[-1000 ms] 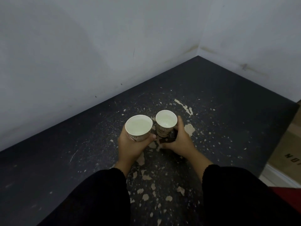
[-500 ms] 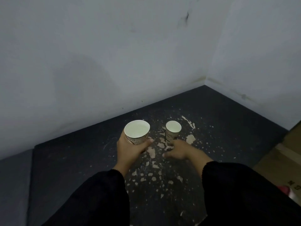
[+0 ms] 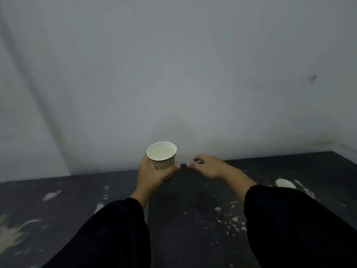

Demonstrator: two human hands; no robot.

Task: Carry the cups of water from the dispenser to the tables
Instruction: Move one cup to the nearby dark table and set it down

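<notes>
My left hand point(image 3: 152, 175) grips a patterned paper cup point(image 3: 162, 157) full of water and holds it upright above the dark table point(image 3: 193, 219). Just to its right, my right hand point(image 3: 208, 167) hovers empty with the fingers spread. A second paper cup point(image 3: 285, 183) stands on the table at the right; my right sleeve hides its lower part.
The dark tabletop is scuffed with pale flaked patches. A seam point(image 3: 148, 211) splits it from another dark table surface point(image 3: 48, 209) on the left. Grey walls point(image 3: 173, 74) close off the far side, with a corner at the left.
My right hand has let go of the second cup, which stays on the table, and has drawn back. My view has swung left, while the left hand keeps its cup raised.
</notes>
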